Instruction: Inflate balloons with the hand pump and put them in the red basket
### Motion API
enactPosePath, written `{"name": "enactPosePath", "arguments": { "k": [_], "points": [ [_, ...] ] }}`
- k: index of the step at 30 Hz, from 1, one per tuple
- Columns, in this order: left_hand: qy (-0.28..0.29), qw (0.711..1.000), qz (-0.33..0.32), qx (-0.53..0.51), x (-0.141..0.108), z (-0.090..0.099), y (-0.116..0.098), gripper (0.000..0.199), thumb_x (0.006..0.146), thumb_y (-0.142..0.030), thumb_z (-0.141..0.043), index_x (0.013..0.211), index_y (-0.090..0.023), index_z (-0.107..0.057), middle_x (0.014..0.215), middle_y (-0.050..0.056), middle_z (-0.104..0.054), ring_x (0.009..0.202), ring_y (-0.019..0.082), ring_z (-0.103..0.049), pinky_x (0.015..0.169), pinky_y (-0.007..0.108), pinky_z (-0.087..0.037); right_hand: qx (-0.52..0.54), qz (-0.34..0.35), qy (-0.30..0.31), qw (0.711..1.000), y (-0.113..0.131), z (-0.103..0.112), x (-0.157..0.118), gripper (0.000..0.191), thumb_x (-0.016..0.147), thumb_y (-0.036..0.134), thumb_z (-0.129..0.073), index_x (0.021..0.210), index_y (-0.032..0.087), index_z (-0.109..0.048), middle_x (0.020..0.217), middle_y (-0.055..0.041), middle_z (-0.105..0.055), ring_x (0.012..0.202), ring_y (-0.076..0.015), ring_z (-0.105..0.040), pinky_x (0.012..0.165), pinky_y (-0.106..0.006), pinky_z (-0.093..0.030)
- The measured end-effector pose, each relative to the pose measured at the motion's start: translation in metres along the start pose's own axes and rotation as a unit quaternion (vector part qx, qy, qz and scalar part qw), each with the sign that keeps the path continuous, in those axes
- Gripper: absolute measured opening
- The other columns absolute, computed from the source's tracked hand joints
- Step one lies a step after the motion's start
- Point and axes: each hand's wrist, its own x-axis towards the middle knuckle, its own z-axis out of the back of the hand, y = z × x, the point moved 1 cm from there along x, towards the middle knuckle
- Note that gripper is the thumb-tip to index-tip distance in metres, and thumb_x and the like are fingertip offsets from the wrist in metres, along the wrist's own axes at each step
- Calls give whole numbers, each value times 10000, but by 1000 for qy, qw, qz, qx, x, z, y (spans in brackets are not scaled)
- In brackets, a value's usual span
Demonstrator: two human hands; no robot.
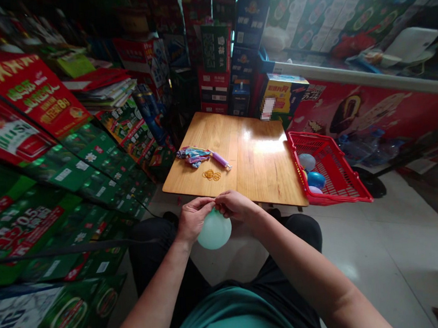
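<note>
An inflated pale green balloon (214,229) hangs between my knees, just off the table's near edge, with its neck at the top. My left hand (194,216) pinches the neck from the left. From the right, my right hand (232,204) has its fingers closed on the same neck, close to the left fingertips. On the wooden table (256,171) lie a purple hand pump (221,160), a crumpled colourful bag (194,156) touching it, and a small pile of yellowish rubber bands (211,175).
A red basket (336,169) with several balloons, one of them blue (316,180), stands at the table's right side. Green beer cartons (104,178) are stacked at the left. More boxes (217,85) stand behind the table.
</note>
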Motion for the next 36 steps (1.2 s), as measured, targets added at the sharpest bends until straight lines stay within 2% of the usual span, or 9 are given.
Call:
{"name": "enactPosePath", "arguments": {
  "k": [3, 6, 10, 12, 15, 21, 26, 31, 36],
  "points": [
    [-8, 996, -55, 65, 1, 2, 0, 340, 749, -366, -923, 991, -160, -804, 937, 84, -804, 835, 209, -746, 800, 314, -587, 17, 2, 1, 1000, 1, -1, 2, 185, 796, 134, -654, 640, 170, -561, 510, 23, -509, 426, -86, -418, 407, -218, -312],
    [-2, 992, -75, 103, 0, 5, -1, 311, 742, -352, -923, 952, -169, -783, 907, 75, -794, 855, 222, -750, 815, 321, -593, 33, 3, 6, 999, 0, 1, 1, 185, 809, 148, -678, 658, 167, -572, 511, 27, -510, 432, -86, -424, 416, -214, -345],
    [63, 992, -41, 102, -3, 9, -4, 317, 822, -365, -859, 1067, -171, -810, 1045, 123, -809, 955, 259, -766, 858, 351, -607, 48, 4, 11, 999, -3, 6, 0, 185, 827, 190, -721, 693, 157, -599, 517, 26, -522, 454, -88, -454, 430, -200, -375],
    [58, 995, -23, 79, -4, 8, -6, 330, 816, -382, -861, 1062, -167, -813, 1021, 123, -813, 906, 259, -771, 822, 355, -614, 51, 4, 18, 999, -5, 7, -1, 181, 827, 209, -747, 717, 151, -616, 531, 21, -543, 464, -91, -475, 444, -203, -400],
    [32, 998, -7, 49, -4, 5, -7, 319, 753, -379, -907, 955, -157, -801, 901, 99, -808, 788, 230, -757, 751, 332, -604, 51, 10, 25, 998, -8, 6, -3, 202, 829, 224, -773, 720, 150, -621, 552, 12, -571, 478, -94, -500, 458, -205, -421],
    [40, 998, 29, 32, -1, 4, -2, 292, 732, -352, -910, 874, -161, -740, 839, 66, -778, 733, 192, -723, 710, 298, -567, 47, 35, 20, 998, -15, 3, -5, 236, 811, 264, -830, 741, 145, -639, 559, 14, -590, 496, -85, -514, 485, -194, -409],
    [13, 991, -23, 127, 0, 7, -2, 235, 748, -325, -867, 859, -171, -728, 803, 45, -749, 718, 179, -691, 686, 273, -527, 60, 60, 9, 996, -22, 0, -4, 335, 759, 372, -894, 753, 153, -640, 566, 25, -580, 515, -88, -522, 510, -203, -391],
    [15, 975, -54, 214, 0, 6, -5, 144, 761, -273, -798, 854, -184, -733, 819, 58, -757, 748, 208, -695, 707, 295, -522, 57, 85, 0, 995, -29, -1, -1, 382, 710, 435, -903, 730, 164, -634, 551, 33, -561, 501, -90, -480, 511, -223, -362],
    [37, 933, -80, 349, -2, 2, -11, 204, 796, -187, -688, 969, -204, -796, 805, 37, -749, 677, 204, -651, 651, 298, -473, -54, 141, -45, 988, -35, 1, 4, 342, 786, 466, -814, 716, 170, -659, 547, 33, -553, 502, -93, -441, 495, -228, -301]
  ]
}}
